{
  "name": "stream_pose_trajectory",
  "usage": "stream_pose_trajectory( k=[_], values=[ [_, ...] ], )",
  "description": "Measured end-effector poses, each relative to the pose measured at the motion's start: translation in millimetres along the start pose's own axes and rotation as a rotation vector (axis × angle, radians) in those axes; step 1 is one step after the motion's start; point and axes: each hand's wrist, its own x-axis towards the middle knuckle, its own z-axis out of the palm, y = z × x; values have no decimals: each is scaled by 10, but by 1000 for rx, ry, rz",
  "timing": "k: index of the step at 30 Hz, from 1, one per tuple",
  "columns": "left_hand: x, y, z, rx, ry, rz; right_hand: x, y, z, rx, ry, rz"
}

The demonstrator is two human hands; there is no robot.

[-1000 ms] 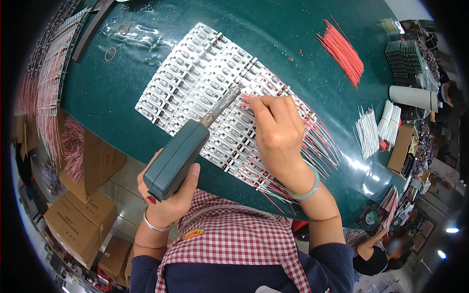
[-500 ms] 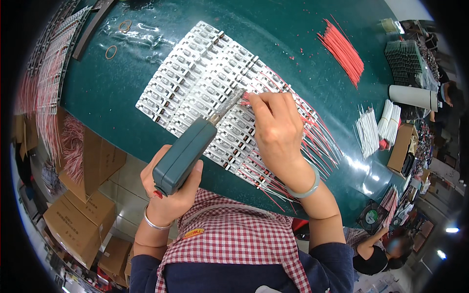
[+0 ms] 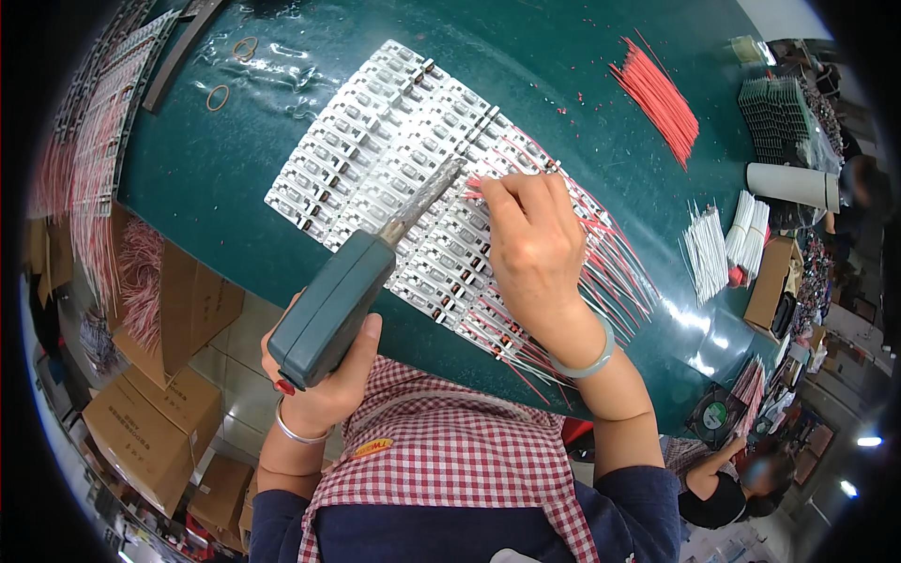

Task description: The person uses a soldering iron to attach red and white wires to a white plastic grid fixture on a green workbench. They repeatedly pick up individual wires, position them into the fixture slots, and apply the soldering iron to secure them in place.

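My left hand (image 3: 352, 371) is wrapped round the body of a dark green soldering gun (image 3: 333, 305). Its long, foil-wrapped barrel points up and to the right over a sheet of white plastic modules (image 3: 361, 136) set in rows. The barrel's tip stands a short way left of my right hand (image 3: 535, 249). Thumb and forefinger of that hand are pinched at short red wire ends (image 3: 474, 188) above the modules; how firmly they grip is hidden. Red and white wires (image 3: 619, 272) trail from the sheet's right side, partly under my right wrist.
On the green table (image 3: 253, 188) lie red wires (image 3: 657, 103) at the far right, white wire bundles (image 3: 704, 253) and a pale bottle (image 3: 793, 186). Rubber bands (image 3: 218, 97) are at the left. Cardboard boxes (image 3: 150, 436) stand below the left edge; a person (image 3: 723, 483) sits at lower right.
My left hand has drawn the soldering gun a little down and left, so its tip has come away from the red wire ends. My right hand has hardly moved.
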Motion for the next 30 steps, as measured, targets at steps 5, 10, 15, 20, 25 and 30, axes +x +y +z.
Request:
stream_pose_trajectory(
  k=[5, 10, 15, 20, 25, 30],
  values=[
    [-14, 14, -18, 25, -17, -23, -55, -56, -34, 62, 31, -19],
    [9, 45, -5, 31, -49, -35, -86, -58, 6, 45, 2, 11],
    [32, 17, 17, 22, -66, -6, -79, -36, 15, 30, -9, 6],
    [29, 19, 29, -9, -77, -27, -49, -70, -9, 12, -29, 13],
    [38, 13, 31, 3, -74, -10, -29, -55, -2, -5, -40, -8],
    [42, 3, 18, 40, -43, 28, -15, -62, -11, -23, -61, -2]
  ],
)
